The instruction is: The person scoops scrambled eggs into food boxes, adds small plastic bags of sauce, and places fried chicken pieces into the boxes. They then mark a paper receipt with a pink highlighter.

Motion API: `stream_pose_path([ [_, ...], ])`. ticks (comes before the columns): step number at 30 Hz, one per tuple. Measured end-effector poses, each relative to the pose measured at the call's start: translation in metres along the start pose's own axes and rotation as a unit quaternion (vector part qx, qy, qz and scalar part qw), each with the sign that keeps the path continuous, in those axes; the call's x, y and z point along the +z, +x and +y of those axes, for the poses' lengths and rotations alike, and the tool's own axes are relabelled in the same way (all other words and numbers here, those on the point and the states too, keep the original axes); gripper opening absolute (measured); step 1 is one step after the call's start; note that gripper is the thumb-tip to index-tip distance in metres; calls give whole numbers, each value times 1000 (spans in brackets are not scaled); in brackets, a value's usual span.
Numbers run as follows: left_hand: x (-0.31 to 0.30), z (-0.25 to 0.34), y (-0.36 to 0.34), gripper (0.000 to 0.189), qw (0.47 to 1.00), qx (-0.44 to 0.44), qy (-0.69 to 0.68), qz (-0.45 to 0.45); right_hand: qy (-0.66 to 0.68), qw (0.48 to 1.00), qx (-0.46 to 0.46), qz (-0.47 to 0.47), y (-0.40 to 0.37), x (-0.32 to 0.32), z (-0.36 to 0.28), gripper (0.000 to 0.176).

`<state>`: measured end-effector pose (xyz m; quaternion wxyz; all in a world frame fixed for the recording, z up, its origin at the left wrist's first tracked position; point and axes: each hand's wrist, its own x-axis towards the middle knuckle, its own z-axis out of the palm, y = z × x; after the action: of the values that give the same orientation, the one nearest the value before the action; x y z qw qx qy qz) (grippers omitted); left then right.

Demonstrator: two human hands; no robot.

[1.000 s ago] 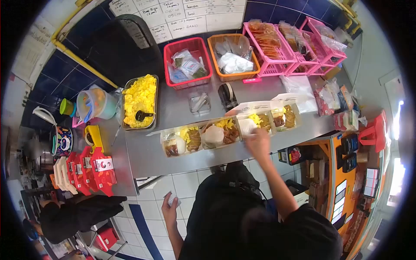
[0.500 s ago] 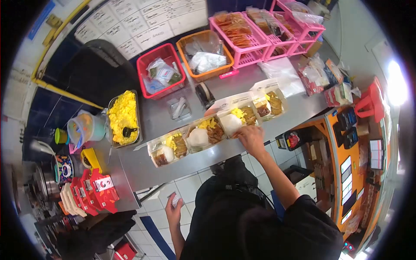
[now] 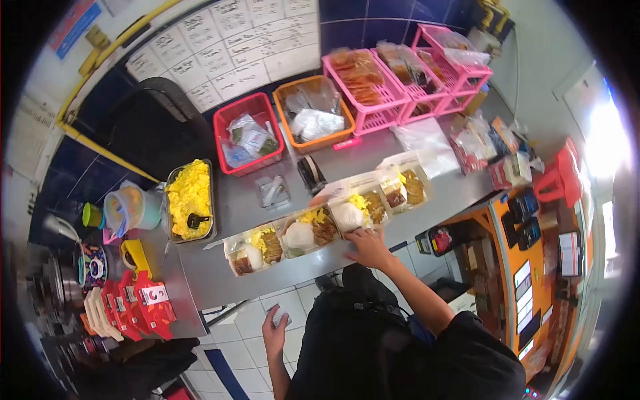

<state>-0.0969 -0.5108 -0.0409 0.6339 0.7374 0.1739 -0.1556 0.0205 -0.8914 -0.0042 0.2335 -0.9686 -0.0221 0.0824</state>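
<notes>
Several open food boxes stand in a slanting row along the counter's front edge, holding white rice, yellow egg and brown meat. My right hand (image 3: 368,249) is at the near edge of the third box from the left (image 3: 360,212), its fingers bent against the rim; what the fingertips hold, if anything, is hidden. Left of it is a box with a white rice mound (image 3: 299,236), and the leftmost box (image 3: 251,257) sits beyond that. Low in the view, away from the counter, my left hand (image 3: 275,331) holds a small whitish packet (image 3: 282,320) between thumb and fingers.
A tray of yellow egg (image 3: 189,200) with a black scoop stands at the left. Red (image 3: 248,165) and orange (image 3: 313,142) baskets and pink racks (image 3: 382,111) line the back. A black tape dispenser (image 3: 311,175) lies behind the boxes. Red folded cartons (image 3: 143,303) are at lower left.
My right hand has moved left along the third box's near edge, toward its rice. My left hand still has the small packet, slightly further right. The camera view has shifted a little.
</notes>
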Motion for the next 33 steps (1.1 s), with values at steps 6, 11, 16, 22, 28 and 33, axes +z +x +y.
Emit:
stream_pose_path([
  [6,12,-4,-9,37,995,0,-64,80,294,952,-41,74,53,-144,-3,21],
  [11,35,5,-21,42,991,-12,-52,120,82,981,-177,7,215,-170,73,29],
  [16,104,49,-47,47,976,-45,-52,207,-247,942,-154,-168,308,-76,123,26],
  [22,193,46,-62,38,955,-55,-124,264,-336,868,-328,-160,330,-50,129,13],
  [28,236,114,-25,32,967,10,-152,202,12,931,-276,-240,312,-122,86,12],
  [33,263,214,38,35,971,235,-37,36,480,828,-164,-239,188,-218,41,23],
])
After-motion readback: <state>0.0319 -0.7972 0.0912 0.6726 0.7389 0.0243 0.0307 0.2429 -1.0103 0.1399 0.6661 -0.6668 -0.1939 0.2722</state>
